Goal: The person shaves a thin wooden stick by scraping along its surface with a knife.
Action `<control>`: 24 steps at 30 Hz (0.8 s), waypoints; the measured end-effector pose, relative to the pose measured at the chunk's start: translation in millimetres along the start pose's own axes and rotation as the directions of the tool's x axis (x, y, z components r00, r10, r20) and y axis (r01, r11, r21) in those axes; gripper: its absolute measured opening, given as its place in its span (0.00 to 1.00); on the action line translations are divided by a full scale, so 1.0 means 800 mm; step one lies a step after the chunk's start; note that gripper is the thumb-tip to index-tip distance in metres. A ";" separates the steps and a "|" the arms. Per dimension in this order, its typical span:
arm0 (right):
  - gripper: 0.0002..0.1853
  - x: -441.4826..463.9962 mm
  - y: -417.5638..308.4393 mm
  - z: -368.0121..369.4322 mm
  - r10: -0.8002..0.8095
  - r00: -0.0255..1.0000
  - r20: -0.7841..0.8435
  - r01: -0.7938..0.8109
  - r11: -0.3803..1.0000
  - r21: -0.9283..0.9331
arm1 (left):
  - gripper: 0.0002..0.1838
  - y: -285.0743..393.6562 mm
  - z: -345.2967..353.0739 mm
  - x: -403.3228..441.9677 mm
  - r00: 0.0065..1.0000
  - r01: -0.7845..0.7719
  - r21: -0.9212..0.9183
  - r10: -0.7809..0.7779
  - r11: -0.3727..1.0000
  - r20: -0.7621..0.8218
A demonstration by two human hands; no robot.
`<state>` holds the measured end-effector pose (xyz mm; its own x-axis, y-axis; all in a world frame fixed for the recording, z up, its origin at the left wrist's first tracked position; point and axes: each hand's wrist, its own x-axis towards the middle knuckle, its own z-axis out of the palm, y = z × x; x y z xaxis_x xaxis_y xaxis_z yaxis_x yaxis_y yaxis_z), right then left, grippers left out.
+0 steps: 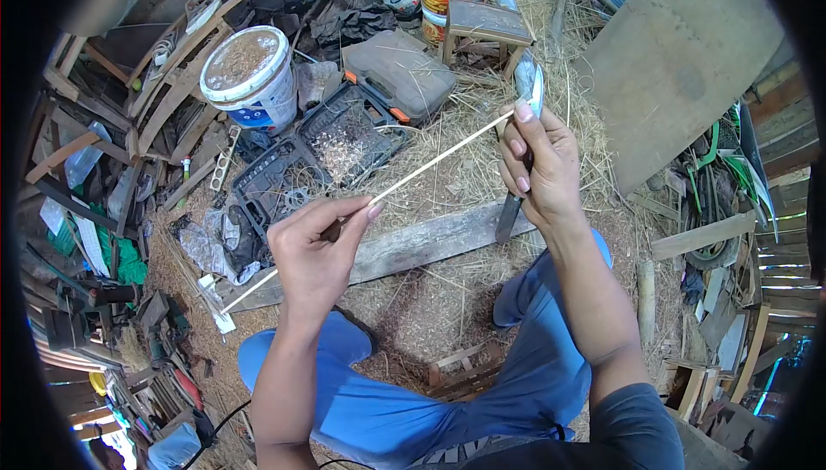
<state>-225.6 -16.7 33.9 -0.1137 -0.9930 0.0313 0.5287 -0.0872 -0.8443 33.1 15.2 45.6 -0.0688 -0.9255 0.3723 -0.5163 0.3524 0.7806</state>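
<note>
A thin pale wooden strip [443,156] runs slantwise between my hands, its lower end reaching past my left wrist. My left hand [320,242] pinches it between thumb and fingertips near the middle. My right hand [544,156] is closed round the dark handle of a knife, whose blade [538,90] points up beyond the thumb. The strip's upper end meets the right thumb beside the blade. Below the right fingers a dark flat piece [509,219] sticks out; whether it belongs to the knife is unclear.
A grey plank [422,246] lies across the ground before my knees. Beyond it are an open black tool case [379,117] with shavings, a white bucket [280,83], a closed grey case [400,70] and a small wooden stool [490,21]. A large board [688,57] leans at the right.
</note>
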 end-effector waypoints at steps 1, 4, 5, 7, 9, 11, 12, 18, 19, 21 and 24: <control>0.15 0.000 0.000 -0.001 -0.001 1.000 0.001 0.001 1.000 0.000 | 0.06 -0.001 0.000 0.000 1.000 -0.006 0.001 0.006 1.000 -0.007; 0.16 0.000 0.001 -0.002 -0.009 1.000 0.010 0.009 1.000 0.001 | 0.06 -0.003 0.002 0.001 0.999 -0.035 0.004 0.035 0.999 -0.022; 0.16 0.000 0.001 -0.001 -0.010 1.000 0.002 0.010 1.000 -0.004 | 0.06 -0.004 0.002 0.002 0.998 -0.057 0.005 0.057 0.998 -0.027; 0.16 -0.001 0.001 -0.001 -0.010 1.000 -0.004 0.010 1.000 -0.008 | 0.06 -0.003 0.002 0.002 0.997 -0.062 0.010 0.063 0.998 -0.033; 0.14 -0.002 0.002 -0.001 -0.017 1.000 0.013 0.018 0.998 -0.052 | 0.06 -0.002 0.001 0.002 0.997 -0.066 0.014 0.067 0.998 -0.038; 0.15 -0.001 0.001 -0.001 -0.017 1.000 0.013 0.018 0.999 -0.038 | 0.06 -0.001 -0.003 0.002 0.999 -0.034 0.065 0.034 0.997 -0.002; 0.17 -0.001 0.001 0.000 -0.018 1.000 0.011 0.018 1.000 -0.023 | 0.06 0.001 -0.004 0.002 0.999 -0.033 0.067 0.033 0.997 -0.003; 0.17 0.000 0.002 -0.003 -0.037 0.999 0.027 0.037 0.999 -0.026 | 0.06 0.001 -0.002 0.005 0.993 -0.101 0.077 0.105 0.992 -0.047; 0.17 0.000 0.002 -0.004 -0.036 0.999 0.028 0.037 0.999 -0.025 | 0.05 0.004 -0.004 0.006 0.994 -0.106 0.102 0.108 0.989 -0.019; 0.16 0.002 0.002 -0.006 -0.043 0.999 0.008 0.043 0.999 -0.010 | 0.06 0.004 -0.008 0.009 0.994 -0.107 0.130 0.108 0.986 0.005; 0.16 0.008 0.000 -0.011 -0.082 0.996 -0.024 0.082 0.997 -0.017 | 0.08 0.001 -0.018 0.014 0.988 -0.018 0.209 -0.015 0.978 0.153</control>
<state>-234.1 -22.2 29.5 -0.1764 -0.9804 0.0878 0.5031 -0.1665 -0.8480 44.4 6.7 57.8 -0.1907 -0.9409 0.2797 -0.6823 0.3319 0.6514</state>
